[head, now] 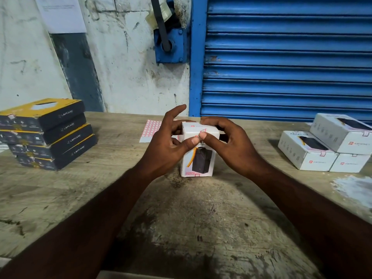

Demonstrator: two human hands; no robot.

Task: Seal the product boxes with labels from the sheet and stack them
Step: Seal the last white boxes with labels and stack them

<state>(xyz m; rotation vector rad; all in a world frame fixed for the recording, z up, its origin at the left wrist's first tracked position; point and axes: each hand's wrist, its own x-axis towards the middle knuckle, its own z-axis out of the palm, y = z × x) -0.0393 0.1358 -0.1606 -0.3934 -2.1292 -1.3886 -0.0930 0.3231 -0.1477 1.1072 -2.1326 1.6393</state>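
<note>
The left hand [167, 142] and right hand [228, 144] gripped the upright white box [198, 160], thumbs pressing a label [203, 131] across its top edge — stacking it with the sealed boxes [322, 147] seemed the next move.

The left hand [167, 146] hides part of the label sheet [150, 130]; the right hand [227, 141] hides 1 product box [198, 164] corner.

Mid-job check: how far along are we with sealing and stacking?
Done: three white boxes sit stacked at right, red labels on two flaps. In hand: the upright white box, held by the left grip and right grip, thumbs pressing a label over its top edge. Still to do: stack it. The black-and-yellow boxes at left show no labels from here; the label sheet lies behind the left grip.
</note>
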